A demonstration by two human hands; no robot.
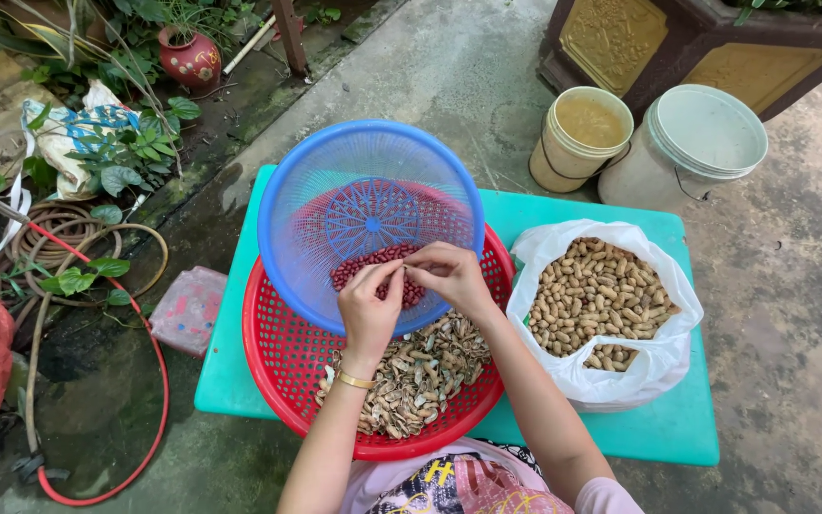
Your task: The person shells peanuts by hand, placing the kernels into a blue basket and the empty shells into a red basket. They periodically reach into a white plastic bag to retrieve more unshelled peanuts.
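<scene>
Shelling partly done: both hands, left hand (369,309) and right hand (449,276), pinched together on one peanut (401,274) over blue basket (370,224); few red kernels (365,265) in, husks (420,376) heaped in red basket (278,357), bag of unshelled peanuts (601,295) nearly full.

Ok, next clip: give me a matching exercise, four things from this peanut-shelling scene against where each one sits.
Things:
1. shelled red peanuts
2. empty shells
3. unshelled peanuts
4. two pale buckets

Places:
A. in the white plastic bag
B. on the ground beyond the green table
C. in the blue basket
D. in the red basket

Pairs: 1-C, 2-D, 3-A, 4-B
</scene>
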